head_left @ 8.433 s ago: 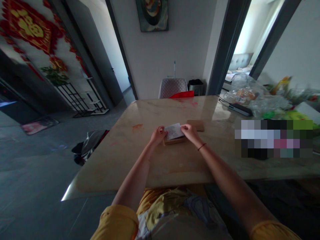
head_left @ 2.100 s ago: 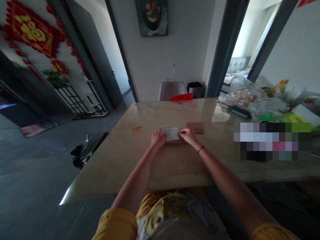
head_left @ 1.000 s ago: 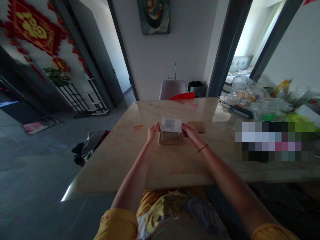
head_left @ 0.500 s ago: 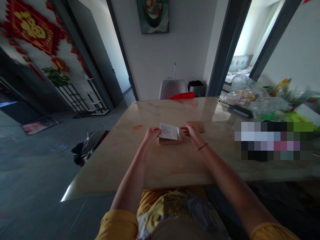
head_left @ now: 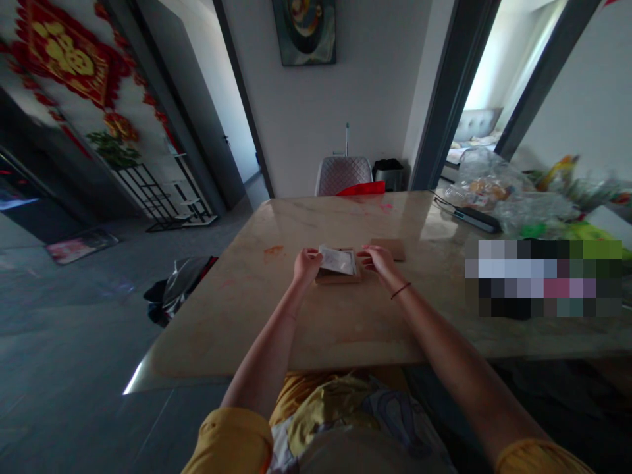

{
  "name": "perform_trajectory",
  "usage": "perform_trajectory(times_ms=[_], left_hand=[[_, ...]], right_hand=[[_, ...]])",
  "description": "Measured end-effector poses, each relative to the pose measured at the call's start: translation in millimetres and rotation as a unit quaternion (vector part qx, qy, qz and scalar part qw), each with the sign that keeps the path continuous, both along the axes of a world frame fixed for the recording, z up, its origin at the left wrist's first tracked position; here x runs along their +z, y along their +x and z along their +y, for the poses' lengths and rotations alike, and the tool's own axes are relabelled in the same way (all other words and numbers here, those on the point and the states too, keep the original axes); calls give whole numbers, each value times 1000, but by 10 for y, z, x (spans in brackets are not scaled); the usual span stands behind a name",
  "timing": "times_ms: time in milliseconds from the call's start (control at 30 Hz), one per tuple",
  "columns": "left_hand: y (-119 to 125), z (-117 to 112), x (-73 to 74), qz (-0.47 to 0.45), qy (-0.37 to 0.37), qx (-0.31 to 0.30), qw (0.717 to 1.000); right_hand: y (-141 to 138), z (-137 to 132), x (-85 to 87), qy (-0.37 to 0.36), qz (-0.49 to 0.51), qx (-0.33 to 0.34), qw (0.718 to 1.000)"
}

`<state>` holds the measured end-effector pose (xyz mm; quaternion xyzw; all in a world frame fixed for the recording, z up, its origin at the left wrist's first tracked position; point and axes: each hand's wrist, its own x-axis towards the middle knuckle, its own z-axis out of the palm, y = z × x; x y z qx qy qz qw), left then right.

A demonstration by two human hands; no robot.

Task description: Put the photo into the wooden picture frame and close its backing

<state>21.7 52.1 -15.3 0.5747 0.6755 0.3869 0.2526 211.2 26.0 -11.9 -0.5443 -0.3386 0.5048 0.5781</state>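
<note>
Marble table (head_left: 276,349) fills the middle of the head view, with a quilted chair (head_left: 343,174) beyond its far edge and clear plastic bags (head_left: 481,187) heaped toward its right end. Near the table's centre, a flat whitish packet (head_left: 337,261) lies across the top of a shallow tan box (head_left: 338,279), and a small brown square card (head_left: 390,247) sits just beyond the box, to its right. The packet looks light, thin and somewhat soft, and may slip if its face is glossy, so its two side edges seem the surest places to take hold. The left hand (head_left: 307,266) has its fingers closed in a pinch at the packet's left edge. The right hand (head_left: 378,260) is at the opposite edge with fingers curled; whether they touch it is hard to tell. Both forearms reach forward from yellow sleeves (head_left: 230,441), a thin red cord (head_left: 401,290) around the right wrist.
</note>
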Motion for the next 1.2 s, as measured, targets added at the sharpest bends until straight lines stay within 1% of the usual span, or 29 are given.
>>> perform_trajectory(times_ms=[133, 233, 400, 500, 700, 833, 967, 1200], left_hand=[[-19, 9, -5, -8, 18, -17, 1000], [-51, 32, -20, -7, 27, -17, 999], [-60, 14, -28, 46, 55, -13, 997], [-59, -16, -5, 76, 65, -27, 995], [-107, -42, 84, 93, 55, -62, 992], [-167, -43, 141, 117, 49, -61, 990], [-223, -29, 174, 127, 37, -74, 988], [-250, -33, 189, 104, 38, -58, 992]], right_hand=[[-2, 2, -7, 1, -12, 7, 1000], [0, 10, -29, 3, -25, 11, 1000], [0, 28, -54, 5, -30, 13, 999], [-4, 33, -53, 3, -33, 13, 999], [2, 16, -45, 7, -31, 15, 999], [4, 12, -42, 7, -26, 14, 1000], [6, 27, -62, 2, -30, 17, 999], [9, 33, -77, 5, -41, 27, 999]])
